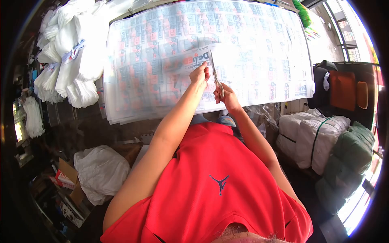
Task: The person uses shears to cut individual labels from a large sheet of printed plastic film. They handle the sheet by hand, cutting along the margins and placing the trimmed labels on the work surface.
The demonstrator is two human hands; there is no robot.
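Observation:
My right hand (227,97) grips a pair of metal scissors (219,86), its fingers in the handles. The blades point away from me, along the right edge of a printed translucent sheet (193,60) with "DepEd" lettering. Closed on that sheet's lower right part is my left hand (199,75), just left of the blades. Beneath both hands spreads a stack of large printed sheets (139,81) with repeated blue and red prints, covering the work table.
Bundles of white bags (67,52) are heaped at the left. White wrapped bales (310,137) and a green sack (346,166) stand at the right, below an orange-backed chair (342,90). A white sack (101,172) and an open cardboard box (67,176) lie lower left.

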